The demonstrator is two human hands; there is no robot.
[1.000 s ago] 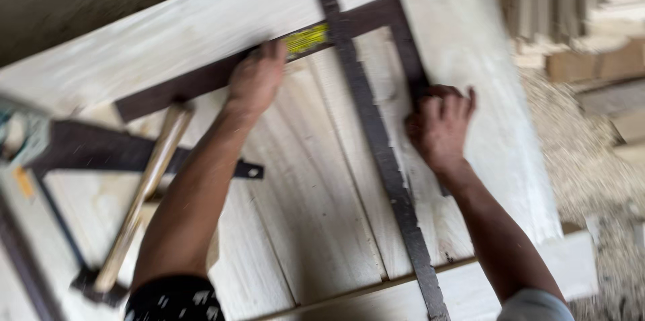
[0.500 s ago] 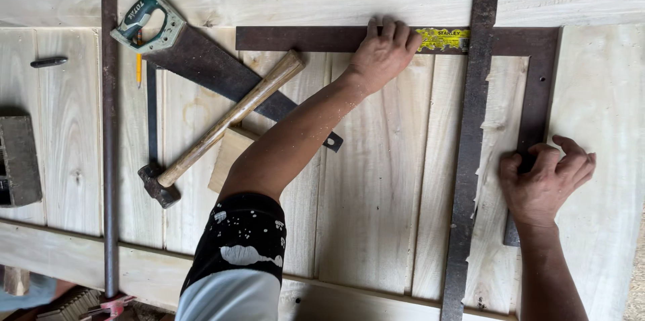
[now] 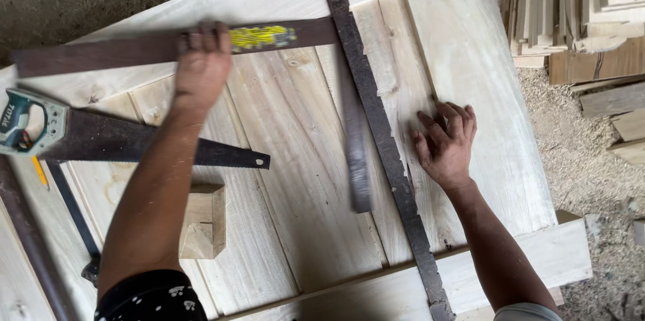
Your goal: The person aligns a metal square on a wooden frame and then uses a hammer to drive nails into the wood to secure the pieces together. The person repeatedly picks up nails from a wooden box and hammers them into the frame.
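Observation:
A dark steel framing square (image 3: 101, 52) with a yellow label lies on a pale wooden panel (image 3: 302, 153) made of joined boards. My left hand (image 3: 201, 65) grips its long arm beside the label. The square's short arm (image 3: 359, 166) is blurred and runs down just left of a long rusty metal bar (image 3: 386, 153) that crosses the panel. My right hand (image 3: 447, 139) rests flat on the boards to the right of that bar, fingers spread, holding nothing.
A handsaw (image 3: 134, 141) with a teal handle lies at the left, a wood block (image 3: 203, 221) below it. A hammer head (image 3: 91, 270) shows under my left arm. Another metal bar (image 3: 27, 233) lies far left. Stacked slats (image 3: 571, 5) and sawdust (image 3: 591, 159) are at the right.
The square has slid left, so its short arm now lies left of the long bar. My right hand has come off the short arm onto the boards. The view has tilted.

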